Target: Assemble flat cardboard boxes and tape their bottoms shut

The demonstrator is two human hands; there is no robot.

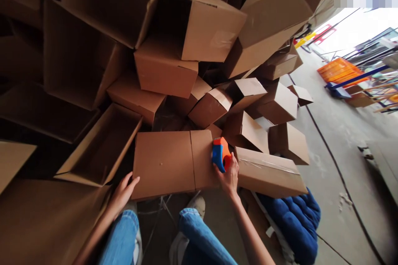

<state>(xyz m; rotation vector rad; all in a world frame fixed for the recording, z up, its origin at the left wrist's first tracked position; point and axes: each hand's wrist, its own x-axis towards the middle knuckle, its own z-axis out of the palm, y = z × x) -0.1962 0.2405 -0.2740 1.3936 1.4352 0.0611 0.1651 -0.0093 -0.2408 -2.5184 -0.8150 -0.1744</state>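
A closed cardboard box lies in front of my knees, with a seam running across it right of its middle. At its left end is my left hand, thumb and fingers closed on the edge; part of the fingers is hidden. My right hand is wrapped round an orange and blue tape dispenser, held at the right end of the box. Just right of that hand lies a long cardboard box with clear tape along its top.
Open and closed cardboard boxes are piled ahead and to the left. An open shallow box stands close on the left. A blue tufted cushion lies at lower right. Farther right are concrete floor and an orange crate.
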